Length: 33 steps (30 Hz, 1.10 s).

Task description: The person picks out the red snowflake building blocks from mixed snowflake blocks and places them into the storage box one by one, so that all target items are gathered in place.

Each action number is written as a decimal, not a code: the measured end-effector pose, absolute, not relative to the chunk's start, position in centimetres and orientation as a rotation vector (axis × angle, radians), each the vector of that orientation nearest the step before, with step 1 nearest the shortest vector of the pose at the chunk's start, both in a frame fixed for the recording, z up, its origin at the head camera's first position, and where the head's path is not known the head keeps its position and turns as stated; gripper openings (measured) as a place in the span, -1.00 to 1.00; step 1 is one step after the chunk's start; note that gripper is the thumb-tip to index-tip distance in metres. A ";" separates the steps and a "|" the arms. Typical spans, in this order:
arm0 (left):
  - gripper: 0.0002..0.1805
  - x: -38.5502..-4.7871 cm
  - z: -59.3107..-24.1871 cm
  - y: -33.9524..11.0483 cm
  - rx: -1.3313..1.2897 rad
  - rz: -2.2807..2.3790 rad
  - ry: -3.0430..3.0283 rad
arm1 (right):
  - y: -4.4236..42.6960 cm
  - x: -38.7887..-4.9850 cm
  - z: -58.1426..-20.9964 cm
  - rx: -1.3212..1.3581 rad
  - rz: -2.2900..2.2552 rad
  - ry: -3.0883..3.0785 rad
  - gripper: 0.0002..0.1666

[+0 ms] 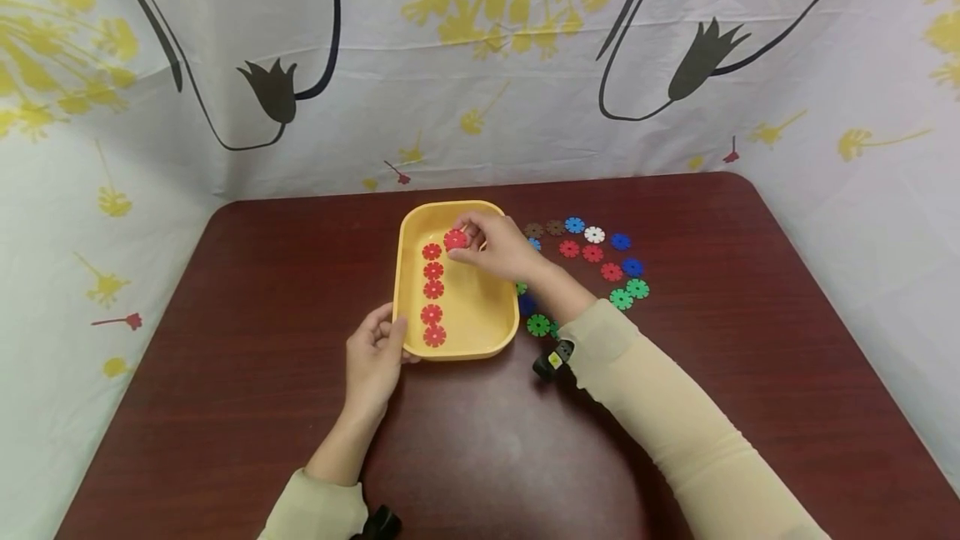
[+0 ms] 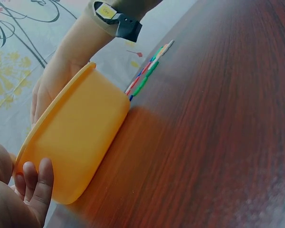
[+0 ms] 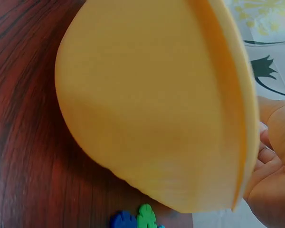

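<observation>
A yellow plastic tray (image 1: 480,332) with rounded corners sits on the table. Along its left side, several red notched plastic discs (image 1: 433,290) lie flat in a column. Over the tray's far part, my right hand (image 1: 495,244) pinches another red disc (image 1: 454,240) between thumb and fingers. My left hand (image 1: 375,352) grips the tray's near left corner, thumb at the rim and other fingers against the outer wall. In the left wrist view, the fingers (image 2: 40,187) lie on that wall. The right wrist view has the tray wall hiding the pinched disc.
Right of the tray, loose discs lie on the dark wooden table (image 1: 262,290): red (image 1: 592,253), blue (image 1: 632,267), green (image 1: 621,299), white (image 1: 594,234) and brown (image 1: 555,227). My right forearm covers part of this group. A patterned cloth (image 1: 480,107) hangs behind the table.
</observation>
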State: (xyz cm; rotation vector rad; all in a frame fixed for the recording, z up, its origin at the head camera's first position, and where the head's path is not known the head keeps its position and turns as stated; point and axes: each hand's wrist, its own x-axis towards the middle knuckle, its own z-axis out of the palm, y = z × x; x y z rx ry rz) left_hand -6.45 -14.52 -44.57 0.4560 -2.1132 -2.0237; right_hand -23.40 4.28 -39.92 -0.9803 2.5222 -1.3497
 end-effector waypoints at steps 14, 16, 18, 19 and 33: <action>-0.62 -6.4 -44.6 -14.6 0.438 -2.024 -2.099 | 2.3 -23.5 -40.1 -0.924 -1.251 2.479 -0.57; -0.62 -6.4 -44.6 -14.6 0.437 -2.021 -2.100 | 2.1 -23.5 -40.1 -0.915 -1.248 2.480 -0.58; -0.62 -6.4 -44.6 -14.6 0.437 -2.020 -2.101 | 1.8 -23.4 -40.1 -0.909 -1.235 2.487 -0.58; -0.62 -6.4 -44.6 -14.6 0.436 -2.018 -2.103 | 1.6 -23.4 -40.2 -0.906 -1.220 2.496 -0.58; -0.59 -6.5 -44.6 -14.7 0.429 -2.016 -2.109 | 0.6 -23.1 -40.8 -0.719 -0.698 2.692 -0.61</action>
